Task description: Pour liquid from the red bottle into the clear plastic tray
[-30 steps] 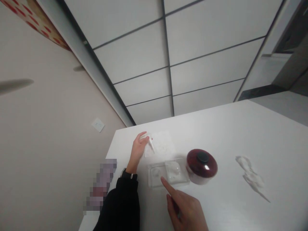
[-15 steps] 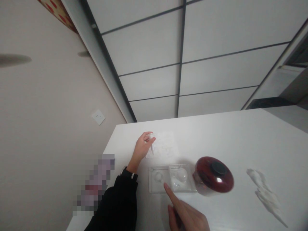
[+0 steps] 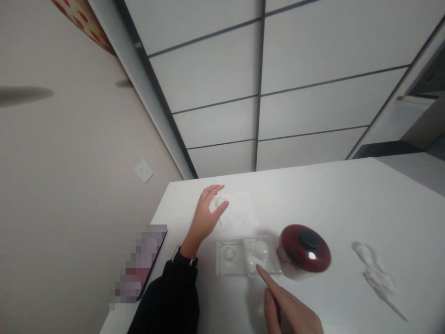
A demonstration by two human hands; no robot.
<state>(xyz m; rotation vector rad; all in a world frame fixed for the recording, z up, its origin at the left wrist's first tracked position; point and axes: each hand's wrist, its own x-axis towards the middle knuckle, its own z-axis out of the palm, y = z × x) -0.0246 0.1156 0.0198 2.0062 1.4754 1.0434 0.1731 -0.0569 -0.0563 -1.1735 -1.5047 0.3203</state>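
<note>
My left hand (image 3: 205, 215) is open, thumb and fingers apart, over a small pale, see-through object (image 3: 219, 202) on a thin white sheet (image 3: 239, 211); the object's kind is unclear. Closer to me lies a clear plastic case (image 3: 231, 269) with two compartments. A small round shape (image 3: 229, 253) shows in its left part, and a larger clear dome-like piece (image 3: 261, 251) in its right part. My right hand (image 3: 290, 306) points with its index finger stretched out, the tip at the front of the right compartment. Its other fingers are curled and partly hidden.
Right of the case stands a container with a glossy dark red lid (image 3: 304, 248) and black knob. Crumpled white tissue or cloth (image 3: 378, 278) lies farther right on the white table (image 3: 333, 195). A blurred-out flat device (image 3: 142, 264) is at the left edge, beside the wall.
My left hand has opened and let go of the small see-through object, which stays on the sheet. My right index finger has moved right, from the left compartment to the right one.
</note>
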